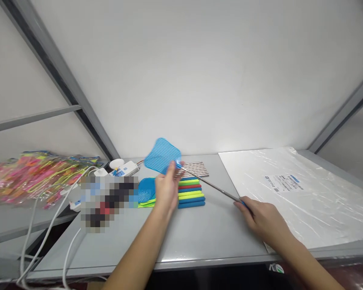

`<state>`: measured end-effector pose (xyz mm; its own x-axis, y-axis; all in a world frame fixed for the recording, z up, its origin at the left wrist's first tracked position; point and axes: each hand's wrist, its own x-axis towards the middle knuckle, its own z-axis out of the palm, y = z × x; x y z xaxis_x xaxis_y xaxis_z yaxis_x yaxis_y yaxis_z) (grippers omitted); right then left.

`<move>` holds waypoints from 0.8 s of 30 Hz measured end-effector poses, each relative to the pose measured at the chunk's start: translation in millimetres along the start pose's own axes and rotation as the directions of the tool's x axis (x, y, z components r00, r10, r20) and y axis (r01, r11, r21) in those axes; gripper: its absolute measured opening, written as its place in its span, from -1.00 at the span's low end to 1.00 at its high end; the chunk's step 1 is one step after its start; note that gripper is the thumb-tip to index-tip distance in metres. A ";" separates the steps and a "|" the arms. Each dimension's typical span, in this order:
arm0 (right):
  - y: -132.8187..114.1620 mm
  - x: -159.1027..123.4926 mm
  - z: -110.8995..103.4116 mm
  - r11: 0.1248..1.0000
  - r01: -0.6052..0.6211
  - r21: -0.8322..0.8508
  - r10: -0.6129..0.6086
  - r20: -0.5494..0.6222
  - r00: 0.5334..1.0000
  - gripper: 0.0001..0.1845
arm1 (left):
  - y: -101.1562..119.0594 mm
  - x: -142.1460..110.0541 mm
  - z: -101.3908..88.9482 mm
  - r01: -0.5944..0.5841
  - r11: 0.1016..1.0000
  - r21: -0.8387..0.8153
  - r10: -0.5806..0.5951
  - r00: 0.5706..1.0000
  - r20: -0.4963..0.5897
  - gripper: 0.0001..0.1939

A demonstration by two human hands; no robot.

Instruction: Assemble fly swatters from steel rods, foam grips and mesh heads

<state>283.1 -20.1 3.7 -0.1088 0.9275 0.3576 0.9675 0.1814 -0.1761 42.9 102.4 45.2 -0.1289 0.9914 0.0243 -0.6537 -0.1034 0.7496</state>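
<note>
A blue fly swatter (162, 155) with a long metal rod is held slantwise above the grey table. My left hand (166, 188) is closed around its neck, just below the mesh head. The far end of the rod, with a blue handle mostly hidden in the fingers, is gripped by my right hand (261, 217). Beneath and beyond my left hand lies a row of fly swatters with blue, yellow-green and red handles (192, 197). Their mesh heads, one of them a blue head (146, 189), show to the left of my wrist.
Behind the row lies a bundle of metal rods (196, 169). A plastic-wrapped white sheet (257, 173) with a label covers the table's right side. On the left are bagged colourful items (45, 177), a power strip (125, 169), white cables (53, 221) and a blurred-out patch.
</note>
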 end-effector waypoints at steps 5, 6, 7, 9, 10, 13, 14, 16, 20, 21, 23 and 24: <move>-35.9 22.3 -8.7 0.989 -0.090 -0.121 0.087 -0.029 0.996 -0.58 | -30.3 -32.8 15.7 0.039 0.975 0.219 -0.061 0.994 0.093 -0.68; -41.5 26.8 -9.3 0.986 -0.097 -0.132 0.094 -0.027 0.995 -0.58 | -33.1 -35.4 16.6 0.041 0.968 0.249 -0.069 0.992 0.105 -0.68; -46.2 30.8 -9.5 0.984 -0.106 -0.140 0.103 -0.024 0.994 -0.57 | -34.6 -36.6 16.9 0.043 0.961 0.274 -0.078 0.990 0.116 -0.67; -53.4 36.7 -8.9 0.979 -0.135 -0.155 0.136 -0.003 0.991 -0.56 | -34.4 -35.5 15.8 0.049 0.951 0.306 -0.094 0.987 0.133 -0.65; -56.0 38.3 -8.6 0.977 -0.150 -0.153 0.155 0.019 0.988 -0.57 | -33.2 -33.9 14.7 0.052 0.947 0.316 -0.101 0.985 0.140 -0.64; -61.0 37.8 -9.3 0.984 -0.177 -0.003 0.177 0.117 0.977 -0.62 | -29.5 -29.6 11.0 0.074 0.937 0.341 -0.139 0.976 0.170 -0.62; -61.7 36.3 -10.2 0.979 -0.184 0.092 0.169 0.151 0.974 -0.66 | -29.1 -29.1 10.0 0.088 0.931 0.353 -0.163 0.968 0.189 -0.61; -61.2 33.2 -12.5 0.944 -0.213 0.253 0.161 0.211 0.964 -0.69 | -30.3 -30.0 9.0 0.143 0.910 0.389 -0.250 0.938 0.241 -0.58; -49.1 37.0 -17.5 0.924 -0.345 0.163 0.300 0.251 0.920 -0.65 | -36.4 -33.9 9.5 0.207 0.854 0.478 -0.385 0.868 0.313 -0.51; -44.1 41.0 -18.3 0.925 -0.372 0.082 0.345 0.236 0.909 -0.65 | -37.3 -34.3 9.5 0.179 0.849 0.498 -0.368 0.875 0.314 -0.52; -34.2 51.4 -18.8 0.917 -0.390 -0.083 0.399 0.216 0.891 -0.67 | -37.5 -34.0 9.1 0.104 0.839 0.535 -0.311 0.897 0.314 -0.58; -30.0 57.1 -18.3 0.912 -0.381 -0.154 0.408 0.223 0.886 -0.69 | -37.0 -33.7 8.6 0.072 0.834 0.547 -0.285 0.905 0.316 -0.63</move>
<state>252.1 21.4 46.2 0.2475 0.9680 0.0407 0.9586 -0.2385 -0.1556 77.9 73.6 22.3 0.3055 0.9521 0.0169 -0.1469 0.0296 0.9887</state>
